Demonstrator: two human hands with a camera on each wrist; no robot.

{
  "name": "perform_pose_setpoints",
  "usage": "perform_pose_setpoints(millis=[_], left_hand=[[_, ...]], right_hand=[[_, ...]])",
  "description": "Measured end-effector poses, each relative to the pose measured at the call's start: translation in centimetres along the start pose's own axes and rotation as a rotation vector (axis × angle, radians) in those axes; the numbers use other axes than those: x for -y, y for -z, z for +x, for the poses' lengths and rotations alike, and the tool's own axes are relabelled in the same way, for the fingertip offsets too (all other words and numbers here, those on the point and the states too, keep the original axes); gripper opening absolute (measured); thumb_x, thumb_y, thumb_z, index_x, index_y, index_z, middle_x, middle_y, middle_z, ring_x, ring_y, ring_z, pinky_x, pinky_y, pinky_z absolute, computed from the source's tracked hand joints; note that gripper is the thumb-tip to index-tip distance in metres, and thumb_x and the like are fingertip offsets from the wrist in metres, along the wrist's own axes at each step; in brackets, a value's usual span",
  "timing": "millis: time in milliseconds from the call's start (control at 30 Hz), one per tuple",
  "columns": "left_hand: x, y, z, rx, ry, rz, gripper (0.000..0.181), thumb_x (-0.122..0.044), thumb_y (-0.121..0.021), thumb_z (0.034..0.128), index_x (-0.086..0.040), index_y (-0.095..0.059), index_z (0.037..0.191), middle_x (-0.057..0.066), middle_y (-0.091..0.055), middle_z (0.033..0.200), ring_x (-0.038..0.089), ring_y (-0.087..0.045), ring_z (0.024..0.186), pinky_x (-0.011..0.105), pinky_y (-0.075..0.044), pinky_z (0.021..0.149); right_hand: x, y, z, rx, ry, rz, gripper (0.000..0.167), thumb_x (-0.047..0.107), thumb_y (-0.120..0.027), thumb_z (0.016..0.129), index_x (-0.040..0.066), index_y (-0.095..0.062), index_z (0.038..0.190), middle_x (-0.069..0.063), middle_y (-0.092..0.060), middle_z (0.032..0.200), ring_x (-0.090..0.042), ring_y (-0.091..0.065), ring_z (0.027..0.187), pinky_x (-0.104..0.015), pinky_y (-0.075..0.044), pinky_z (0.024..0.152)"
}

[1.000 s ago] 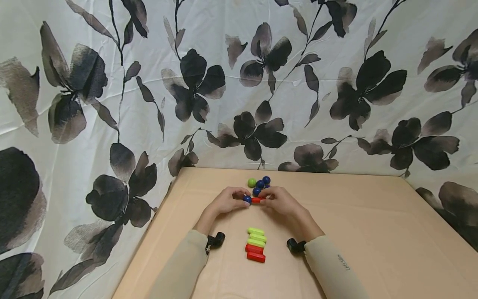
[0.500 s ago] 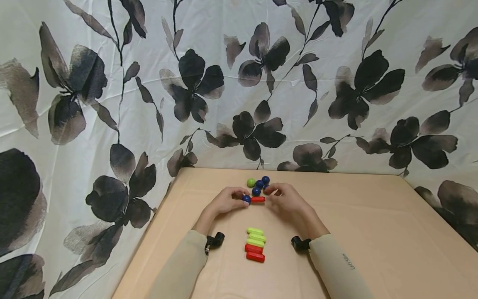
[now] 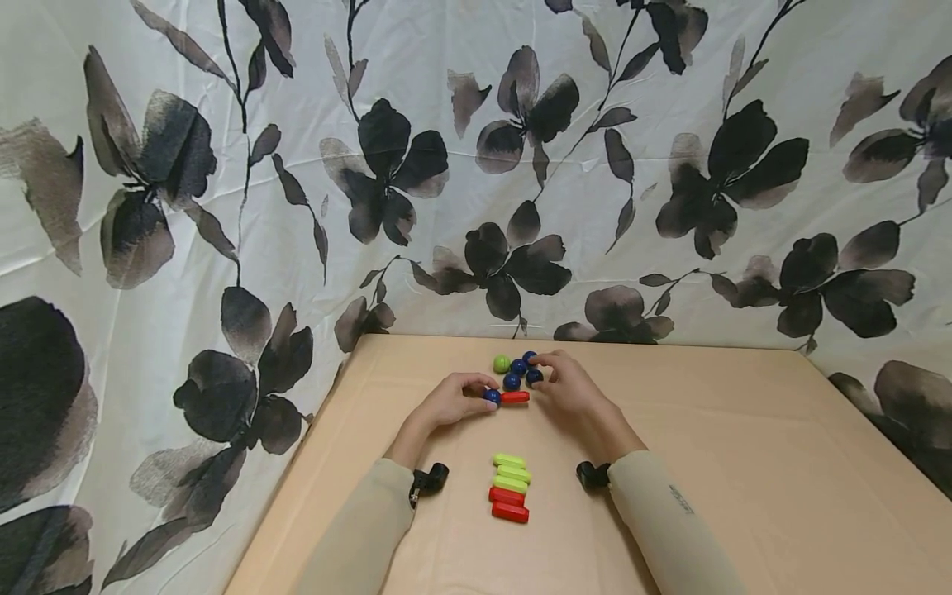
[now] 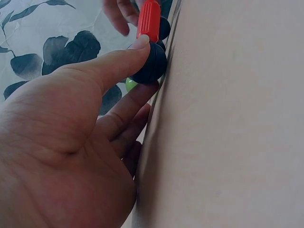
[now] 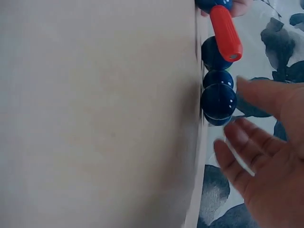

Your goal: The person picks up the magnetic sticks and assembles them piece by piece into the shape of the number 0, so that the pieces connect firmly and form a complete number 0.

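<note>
My left hand (image 3: 455, 398) pinches a dark blue ball (image 4: 151, 64) between thumb and fingers. A red ribbed rod (image 5: 226, 33) sticks out from that ball, and its far end is free. Over to the right, my right hand (image 3: 571, 387) reaches in beside several loose blue balls (image 3: 534, 376). In the right wrist view its thumb and fingers are spread around the nearest blue ball (image 5: 218, 101), with a gap showing. A green ball (image 3: 502, 364) lies just left of the blue group.
Closer to me on the tan table (image 3: 669, 430), yellow-green rods (image 3: 511, 473) and two red rods (image 3: 509, 512) lie in a column between my forearms. A floral cloth (image 3: 416, 273) hangs behind the table's far edge.
My right hand has let go of the red rod, drawn back to the right, then moved forward to the blue balls. The left hand stays in place with its ball.
</note>
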State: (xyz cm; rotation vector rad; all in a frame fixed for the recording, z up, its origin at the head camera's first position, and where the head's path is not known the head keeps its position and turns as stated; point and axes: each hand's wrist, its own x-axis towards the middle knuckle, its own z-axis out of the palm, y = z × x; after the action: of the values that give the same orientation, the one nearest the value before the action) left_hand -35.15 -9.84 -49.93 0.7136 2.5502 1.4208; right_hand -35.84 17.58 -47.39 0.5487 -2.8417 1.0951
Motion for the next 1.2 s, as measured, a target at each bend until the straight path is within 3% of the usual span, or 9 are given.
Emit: perform_pose_setpoints(millis=[267,400,567,900,1200], left_hand=[[-0.3,0.0,0.0,-0.003,0.004,0.002,0.033,-0.025,-0.082,0.0918,-0.018,-0.074,0.123,0.000,-0.071,0.109,0.020,-0.061,0.103,0.043,-0.048,0.100],[-0.2,0.1,0.0,-0.007,0.009,0.007,0.033,-0.026,-0.082,0.0917,-0.019,-0.074,0.123,0.000,-0.071,0.109,0.019,-0.060,0.101,0.040,-0.047,0.098],[0.0,0.0,0.1,-0.007,0.006,0.009,0.032,-0.026,-0.081,0.0921,-0.018,-0.074,0.123,0.001,-0.071,0.107,0.019,-0.059,0.099,0.037,-0.047,0.094],[-0.1,-0.3,0.0,-0.008,0.009,-0.003,0.031,-0.025,-0.081,0.0923,-0.021,-0.074,0.122,0.000,-0.070,0.106,0.021,-0.058,0.099,0.037,-0.046,0.092],[-0.1,-0.4,0.0,-0.018,-0.006,0.012,0.030,-0.024,-0.081,0.0924,-0.018,-0.075,0.121,0.000,-0.071,0.103,0.021,-0.058,0.096,0.038,-0.045,0.089]], right_hand=[[0.1,-0.2,0.4,0.006,-0.034,-0.100,0.033,0.014,-0.077,0.095,0.010,-0.071,0.127,-0.018,-0.062,0.127,-0.028,-0.060,0.097,-0.051,-0.053,0.096],[0.3,-0.3,0.4,0.005,-0.040,-0.159,0.028,0.016,-0.076,0.095,0.008,-0.068,0.121,-0.012,-0.069,0.119,-0.028,-0.062,0.097,-0.050,-0.054,0.095],[0.3,-0.4,0.1,0.024,-0.044,-0.198,0.030,0.014,-0.074,0.097,0.008,-0.068,0.126,-0.011,-0.071,0.121,-0.028,-0.064,0.105,-0.051,-0.053,0.100],[-0.1,-0.1,-1.0,0.068,-0.062,-0.125,0.030,0.011,-0.074,0.096,0.008,-0.070,0.125,-0.009,-0.070,0.113,-0.027,-0.061,0.101,-0.051,-0.053,0.101],[-0.8,-0.1,-2.4,0.101,-0.037,-0.001,0.027,0.009,-0.076,0.094,0.011,-0.072,0.121,-0.004,-0.070,0.109,-0.022,-0.057,0.093,-0.037,-0.051,0.087]])
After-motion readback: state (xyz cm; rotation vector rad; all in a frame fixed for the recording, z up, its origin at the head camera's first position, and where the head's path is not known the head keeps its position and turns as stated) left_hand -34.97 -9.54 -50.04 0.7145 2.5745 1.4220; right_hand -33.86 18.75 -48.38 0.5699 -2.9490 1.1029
